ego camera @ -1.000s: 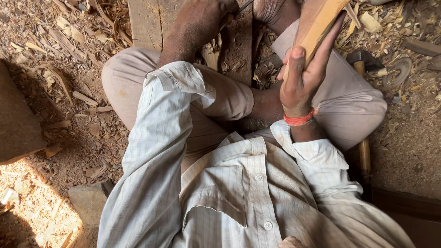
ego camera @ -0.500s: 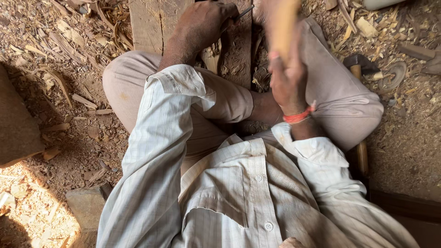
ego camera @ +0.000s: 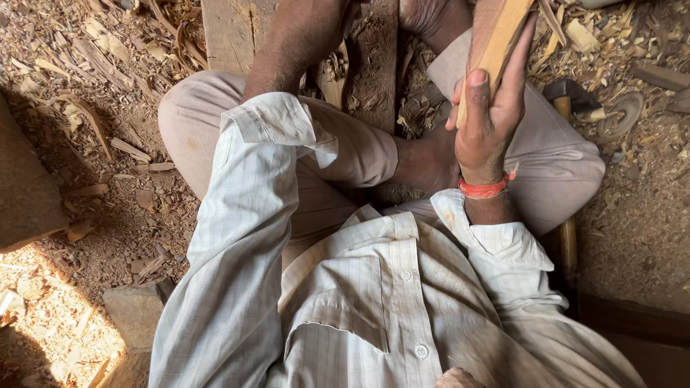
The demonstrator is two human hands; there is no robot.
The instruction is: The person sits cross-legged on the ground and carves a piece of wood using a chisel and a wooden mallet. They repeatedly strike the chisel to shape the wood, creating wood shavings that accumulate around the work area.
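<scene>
Wooden stick (ego camera: 496,43) gripped in right hand (ego camera: 489,122).

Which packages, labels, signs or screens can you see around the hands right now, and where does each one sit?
None in view: no package, label, sign or screen.
Only the right hand gripping a pale wooden stick, a weathered wooden plank and wood shavings on the dirt ground.

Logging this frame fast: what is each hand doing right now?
Left hand: out of view past the top edge.
Right hand: grip closed around a long pale wooden stick.
</scene>
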